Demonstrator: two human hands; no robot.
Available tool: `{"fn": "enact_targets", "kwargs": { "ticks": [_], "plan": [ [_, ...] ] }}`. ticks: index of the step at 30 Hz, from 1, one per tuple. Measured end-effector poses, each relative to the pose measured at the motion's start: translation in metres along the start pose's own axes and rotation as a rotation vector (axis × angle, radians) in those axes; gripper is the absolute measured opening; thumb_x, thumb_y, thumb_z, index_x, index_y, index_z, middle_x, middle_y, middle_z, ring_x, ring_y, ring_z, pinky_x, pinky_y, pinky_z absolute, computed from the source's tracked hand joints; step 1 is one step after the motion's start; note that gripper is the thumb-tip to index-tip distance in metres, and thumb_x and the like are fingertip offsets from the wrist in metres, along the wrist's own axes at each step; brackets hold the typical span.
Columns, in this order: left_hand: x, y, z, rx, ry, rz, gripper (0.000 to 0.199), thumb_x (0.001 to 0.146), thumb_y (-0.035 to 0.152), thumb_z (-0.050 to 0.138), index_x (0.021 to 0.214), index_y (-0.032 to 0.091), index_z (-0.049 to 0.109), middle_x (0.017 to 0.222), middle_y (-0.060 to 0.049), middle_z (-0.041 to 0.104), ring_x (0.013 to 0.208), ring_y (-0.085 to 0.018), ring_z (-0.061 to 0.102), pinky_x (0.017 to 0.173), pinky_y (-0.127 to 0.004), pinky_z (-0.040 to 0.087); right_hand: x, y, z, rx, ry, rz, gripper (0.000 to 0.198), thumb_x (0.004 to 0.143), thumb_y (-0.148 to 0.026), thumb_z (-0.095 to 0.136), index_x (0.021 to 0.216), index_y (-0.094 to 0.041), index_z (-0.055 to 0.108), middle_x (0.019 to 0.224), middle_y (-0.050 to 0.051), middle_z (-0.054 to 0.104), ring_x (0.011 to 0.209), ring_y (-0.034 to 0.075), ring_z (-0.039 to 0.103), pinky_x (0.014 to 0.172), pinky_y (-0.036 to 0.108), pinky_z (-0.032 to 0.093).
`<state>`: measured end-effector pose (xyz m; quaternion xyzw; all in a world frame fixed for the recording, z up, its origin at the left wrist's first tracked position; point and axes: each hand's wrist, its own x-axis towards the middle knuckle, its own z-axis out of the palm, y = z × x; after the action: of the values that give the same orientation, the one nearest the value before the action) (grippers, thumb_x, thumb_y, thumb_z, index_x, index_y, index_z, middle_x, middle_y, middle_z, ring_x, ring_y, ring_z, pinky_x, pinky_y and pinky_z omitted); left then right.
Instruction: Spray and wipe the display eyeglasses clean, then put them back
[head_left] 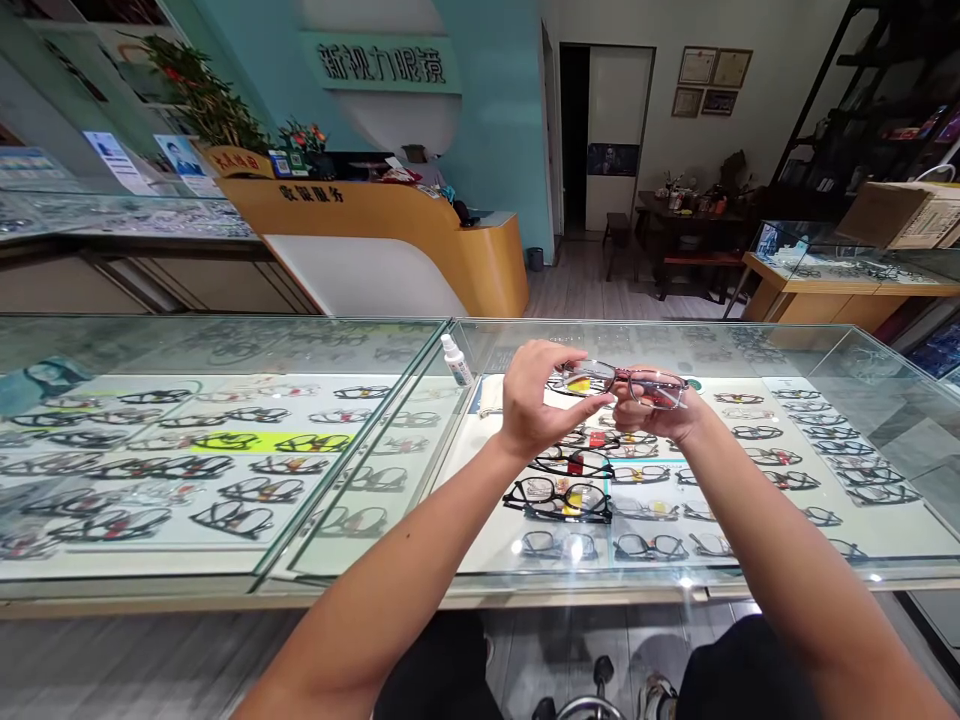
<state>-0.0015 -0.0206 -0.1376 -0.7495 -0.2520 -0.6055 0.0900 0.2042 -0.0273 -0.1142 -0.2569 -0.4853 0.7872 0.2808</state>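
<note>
A pair of eyeglasses (622, 376) is held up above the glass display counter, lenses toward the far side. My left hand (531, 395) is closed on its left end, thumb below and fingers above. My right hand (675, 418) grips it from behind and below the right lens, its fingers bent and partly hidden by the frame. Below my hands, black-framed glasses (559, 500) stand in a row on the counter top, some with yellow or red stickers. A pale cloth (491, 394) lies just left of my left hand, partly covered by it.
A white spray bottle (454, 360) stands on the glass left of my hands. Many more frames (255, 488) lie inside the glass cases. Past the counter are a curved wooden reception desk (487, 255), a dark wooden table (697, 212) and another display case (855, 275) with a cardboard box (892, 213).
</note>
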Motion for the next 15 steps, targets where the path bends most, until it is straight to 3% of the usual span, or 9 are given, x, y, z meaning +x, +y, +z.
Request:
{"fn": "enact_targets", "kwargs": {
  "ticks": [9,15],
  "plan": [
    [-0.0007,-0.0006,-0.0009,-0.002,-0.008,0.012,0.05,0.092,0.068,0.071,0.106,0.021,0.067,0.083,-0.004,0.071,0.079,-0.02,0.064,0.077,-0.036,0.05,0.0003,-0.0007,0.0001,0.023,-0.039,0.001,0.043,0.1,-0.04,0.049,0.063,-0.024,0.035,0.047,-0.009,0.012,0.049,0.011,0.01,0.05,0.024,0.021],
    [-0.0031,-0.0062,-0.0011,0.009,-0.066,-0.051,0.053,0.093,0.072,0.067,0.107,0.02,0.068,0.086,-0.006,0.071,0.082,-0.022,0.065,0.079,-0.036,0.053,0.0009,0.0007,-0.0003,0.037,0.006,-0.017,0.05,0.103,-0.042,0.046,0.063,-0.025,0.023,0.05,-0.009,0.01,0.049,0.011,0.011,0.05,0.024,0.023]
  ]
}}
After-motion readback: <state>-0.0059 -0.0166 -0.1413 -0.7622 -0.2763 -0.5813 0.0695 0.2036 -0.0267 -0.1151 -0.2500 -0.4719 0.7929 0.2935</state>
